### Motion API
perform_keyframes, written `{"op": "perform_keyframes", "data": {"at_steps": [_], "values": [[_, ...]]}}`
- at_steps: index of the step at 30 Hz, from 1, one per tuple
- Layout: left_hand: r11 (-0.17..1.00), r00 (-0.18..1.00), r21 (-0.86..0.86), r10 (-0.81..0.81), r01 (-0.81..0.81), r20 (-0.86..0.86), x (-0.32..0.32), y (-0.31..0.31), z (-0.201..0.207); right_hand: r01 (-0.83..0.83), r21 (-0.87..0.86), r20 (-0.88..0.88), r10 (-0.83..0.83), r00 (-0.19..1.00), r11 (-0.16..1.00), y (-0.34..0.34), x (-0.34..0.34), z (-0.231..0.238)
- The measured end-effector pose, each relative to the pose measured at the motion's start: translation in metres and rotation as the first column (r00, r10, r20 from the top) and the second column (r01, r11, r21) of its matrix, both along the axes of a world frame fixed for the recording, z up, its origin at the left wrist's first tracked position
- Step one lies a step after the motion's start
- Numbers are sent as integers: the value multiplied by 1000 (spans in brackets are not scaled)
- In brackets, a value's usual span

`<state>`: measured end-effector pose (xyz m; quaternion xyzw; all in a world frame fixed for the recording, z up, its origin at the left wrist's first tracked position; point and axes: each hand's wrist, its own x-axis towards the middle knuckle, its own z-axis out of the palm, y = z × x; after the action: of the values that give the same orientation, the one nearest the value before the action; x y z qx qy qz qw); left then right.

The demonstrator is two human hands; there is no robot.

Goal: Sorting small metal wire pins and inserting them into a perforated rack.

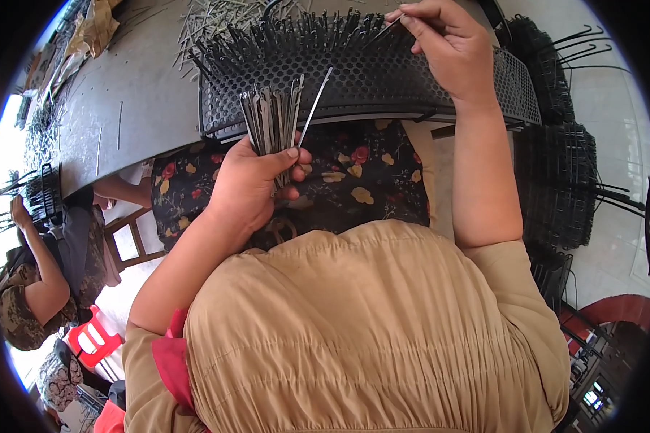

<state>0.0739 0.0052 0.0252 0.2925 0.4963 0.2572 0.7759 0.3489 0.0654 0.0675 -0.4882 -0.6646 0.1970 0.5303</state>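
Note:
My left hand (247, 179) is closed round a bundle of thin flat metal strips (271, 126), their small-holed ends fanned upward. One strip (315, 107) leans out to the right of the bundle, near the thumb. Past it, a long black perforated metal rack (318, 90) stands along the table edge, with many dark hooked pieces (289, 40) sticking up from its far side. Above the rack's right part, my right hand (455, 54) pinches a thin metal strip (388, 30) between thumb and fingers; its lower end is among the dark pieces.
Loose metal strips (213, 22) lie heaped on the grey table (141, 79) behind the rack. Crumpled brown paper (94, 27) is at the far left. Stacked black wire racks (556, 184) stand to my right. Another person (43, 281) works at the left, near a red plastic stool (94, 337).

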Motion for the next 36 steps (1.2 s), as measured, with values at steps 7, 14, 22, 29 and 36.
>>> {"op": "perform_keyframes", "data": {"at_steps": [7, 14, 22, 29, 36], "values": [[1000, 1000, -6, 12, -12, 0, -1, 0, 0, -40, -42, 129, 45, 991, 998, 0, -8, 1], [1000, 1000, 19, 14, -14, -11, -2, 1, -1, 38, 82, 291, -60, 955, 996, 6, -13, -3], [1000, 999, 4, 25, -25, -19, -4, 1, -3, 139, -18, 301, -127, 945, 990, 10, -3, -11], [999, 999, 31, 27, -28, 18, -4, 1, -2, 7, 458, 480, -254, 839, 889, -2, -8, -17], [993, 997, 121, -19, 9, 78, 7, 0, 5, -232, -488, -430, 0, 903, 842, -48, -60, -26]]}}
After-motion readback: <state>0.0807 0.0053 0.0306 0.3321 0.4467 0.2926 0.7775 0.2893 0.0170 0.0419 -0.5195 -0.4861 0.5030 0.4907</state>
